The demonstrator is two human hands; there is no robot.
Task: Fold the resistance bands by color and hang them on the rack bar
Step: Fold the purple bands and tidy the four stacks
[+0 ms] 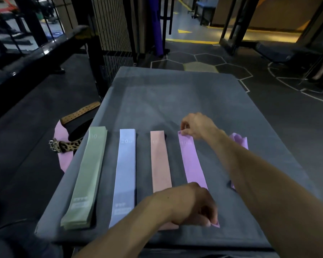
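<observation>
Purple band [192, 161] flat on the grey table cover [175, 94], fourth in a row after the green stack [88, 175], the blue band [124, 174] and the peach band [160, 161], each well apart from its neighbour. Pinched at both ends: far corner between thumb and fingertips of the right hand [196, 125], near end under the curled fingers of the left hand [196, 207], with only a small purple corner peeping out beside the knuckles.

Judged as the laying-out stage, with folding and hanging not yet begun. To do it well:

- Pull gently end to end so no ripple stays along the length.
- Keep the long edges parallel to the peach band, near end level with the others.
- Bring the far end toward the near end for the fold, edges matched before pressing the crease.
- Hold lightly; stretchy material likely to spring back or twist if let go under tension.

More purple material [240, 141] crumpled at the right edge of the table cover, partly hidden behind the right forearm; probably next for this pile. Pink cloth [61, 131], a leopard-print strap [67, 145] and a tan perforated belt [80, 112] on the floor to the left. Black rail [35, 54] at upper left; unclear whether that is the rack bar.
</observation>
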